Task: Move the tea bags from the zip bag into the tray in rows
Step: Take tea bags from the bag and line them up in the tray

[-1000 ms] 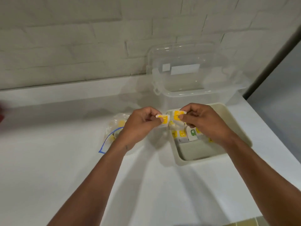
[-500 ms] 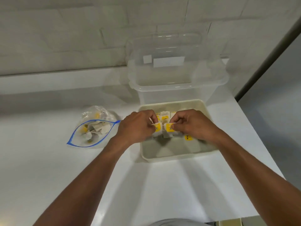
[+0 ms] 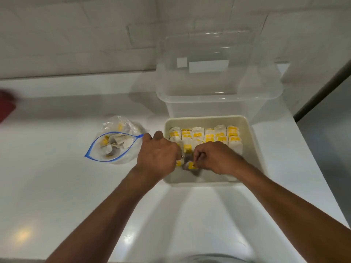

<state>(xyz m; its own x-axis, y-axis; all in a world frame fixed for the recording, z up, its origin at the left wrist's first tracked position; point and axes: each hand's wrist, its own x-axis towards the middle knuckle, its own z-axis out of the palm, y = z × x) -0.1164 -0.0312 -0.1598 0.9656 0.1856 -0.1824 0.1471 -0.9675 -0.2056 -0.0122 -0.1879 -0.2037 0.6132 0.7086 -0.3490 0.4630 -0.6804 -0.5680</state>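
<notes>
Tea bag sits low in the tray, pinched by the curled right hand. The left hand curls over a second tea bag, of which only a yellow tag shows. This looks like the placing step, just in front of the filled rows. Next move likely: stand both against the last row, let go, then reach for the zip bag, which lies open and part full on the surface left of the tray. The hands hide the fingertips and the near-left row; the red blur at the left edge is unidentifiable.
</notes>
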